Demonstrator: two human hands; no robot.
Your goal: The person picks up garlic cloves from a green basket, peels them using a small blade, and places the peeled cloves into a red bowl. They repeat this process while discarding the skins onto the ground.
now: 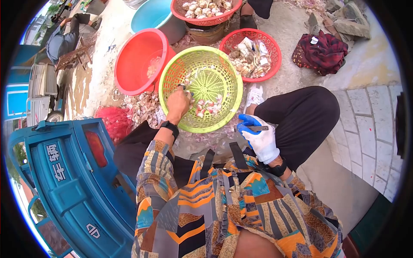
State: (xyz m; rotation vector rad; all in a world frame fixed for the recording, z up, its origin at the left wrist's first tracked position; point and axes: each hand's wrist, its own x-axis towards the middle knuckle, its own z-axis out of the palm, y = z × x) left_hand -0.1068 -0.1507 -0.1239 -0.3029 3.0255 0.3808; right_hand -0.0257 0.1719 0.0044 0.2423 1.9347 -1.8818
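Note:
My bare left hand reaches over the near-left rim of a yellow-green plastic basket. Its fingers are curled, with something dark at the tips; what they hold, if anything, I cannot make out. Garlic cloves with pinkish skins lie on the basket's slotted bottom, closest to that hand. My right hand wears a white glove with blue fingers and is closed on a small knife above my right thigh.
A red basin holds peeled cloves. Red baskets hold garlic bulbs and skins with scraps. A blue basin stands behind. A blue vehicle is at left, dark red cloth at right. Another person's leg shows.

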